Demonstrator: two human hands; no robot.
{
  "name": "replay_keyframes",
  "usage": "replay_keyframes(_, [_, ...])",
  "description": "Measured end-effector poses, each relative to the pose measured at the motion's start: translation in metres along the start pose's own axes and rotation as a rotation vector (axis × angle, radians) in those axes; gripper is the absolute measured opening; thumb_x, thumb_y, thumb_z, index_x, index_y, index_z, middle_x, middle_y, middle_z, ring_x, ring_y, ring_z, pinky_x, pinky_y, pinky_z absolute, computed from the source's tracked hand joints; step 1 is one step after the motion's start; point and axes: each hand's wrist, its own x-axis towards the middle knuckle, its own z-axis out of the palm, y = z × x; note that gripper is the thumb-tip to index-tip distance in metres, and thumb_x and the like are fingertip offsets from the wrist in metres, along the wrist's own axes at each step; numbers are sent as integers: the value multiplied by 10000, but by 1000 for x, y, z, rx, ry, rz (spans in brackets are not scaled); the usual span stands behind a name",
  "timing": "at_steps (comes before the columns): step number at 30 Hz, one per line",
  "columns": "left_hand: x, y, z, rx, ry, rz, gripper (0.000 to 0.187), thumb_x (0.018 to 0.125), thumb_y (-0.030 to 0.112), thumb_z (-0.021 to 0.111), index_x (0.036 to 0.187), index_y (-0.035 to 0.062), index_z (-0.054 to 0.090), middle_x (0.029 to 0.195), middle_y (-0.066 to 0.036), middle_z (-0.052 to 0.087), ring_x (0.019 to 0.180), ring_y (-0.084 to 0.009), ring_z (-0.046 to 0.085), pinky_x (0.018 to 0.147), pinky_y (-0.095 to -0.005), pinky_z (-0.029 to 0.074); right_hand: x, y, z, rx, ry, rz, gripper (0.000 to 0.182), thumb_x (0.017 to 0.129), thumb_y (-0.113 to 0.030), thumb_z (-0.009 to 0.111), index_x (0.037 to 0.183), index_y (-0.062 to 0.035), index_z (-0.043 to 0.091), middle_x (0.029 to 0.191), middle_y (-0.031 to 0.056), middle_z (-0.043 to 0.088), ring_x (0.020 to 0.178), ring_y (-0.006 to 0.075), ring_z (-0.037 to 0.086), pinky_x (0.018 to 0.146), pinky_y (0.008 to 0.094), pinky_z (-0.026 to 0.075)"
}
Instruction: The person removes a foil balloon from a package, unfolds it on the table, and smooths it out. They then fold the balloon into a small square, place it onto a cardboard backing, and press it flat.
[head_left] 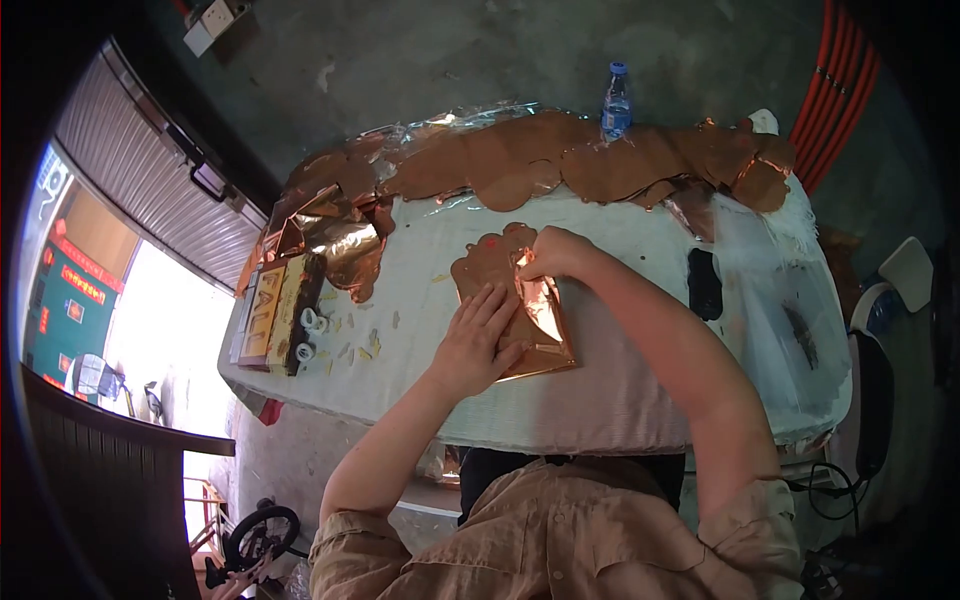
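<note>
Copper-coloured scalloped sheet (485, 266) under my left hand (472, 345), palm down, fingers spread flat, gripping nothing. My right hand (556, 252) pinches shiny film (541, 300) at sheet's right side. Yellow-and-brown box (280, 312) left of my left hand; blue-capped bottle (616, 108) beyond my right; more brown sheets (475, 165) beyond both.

One left hand (468, 348), one right hand (556, 252): two are counted! Beneath them, one foil piece (541, 318) is tallied; one bottle (616, 110), one lettered box (285, 308), one counter (625, 350).
</note>
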Motion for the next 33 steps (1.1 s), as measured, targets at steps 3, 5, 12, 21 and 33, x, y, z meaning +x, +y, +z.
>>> replay_keyframes(3, [0,2,-2,-8,2,-8,612,875,370,575,1369,51,403,1444,-172,354,1372,-317,280,1131,-455,209,4,3,0,4,-70,-36,366,632,-322,747,651,33,662,530,107,569,489,149,536,493,320,439])
replay_keyframes(5, [0,1,-1,-14,3,-13,616,875,370,576,1371,51,399,1446,-171,351,1372,-316,281,1132,-453,209,3,6,-1,93,-107,-93,326,640,-276,747,626,35,649,533,89,573,480,127,517,475,305,418])
replay_keyframes(12, [-1,-1,2,-36,34,-12,618,869,363,586,1375,66,393,1451,-164,347,1366,-319,293,1125,-450,230,-1,7,-1,208,-128,-84,262,688,-221,705,680,36,652,559,85,580,516,120,513,501,313,421])
replay_keyframes(21, [0,2,-1,9,5,-7,644,854,382,593,1391,94,385,1448,-160,349,1365,-320,290,1127,-465,222,-4,11,12,330,-32,-128,231,639,-161,675,763,35,672,641,166,623,579,211,591,551,350,469])
replay_keyframes(33, [-1,0,1,5,7,-2,636,852,431,585,1380,118,416,1445,-168,347,1367,-335,281,1123,-471,225,-13,11,21,436,58,-148,185,676,-65,633,829,39,638,737,154,653,682,220,632,665,337,495])
